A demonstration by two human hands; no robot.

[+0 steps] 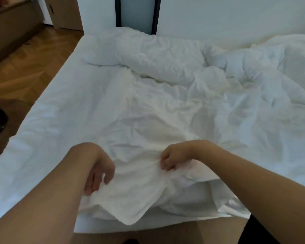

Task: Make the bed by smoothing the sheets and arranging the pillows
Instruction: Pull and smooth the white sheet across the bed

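- Your right hand (173, 160) has a closed grip, the fingers pinching a fold of the crumpled white cotton duvet (148, 187) at the near edge of the bed.
- Your left hand (99, 175) rests half open on the same edge, thumb and fingers around the cloth loosely.
- Little is done: the duvet lies bunched across the flat white sheet (56, 124).
- A rumpled white pillow (144, 55) sits unarranged at the far end.
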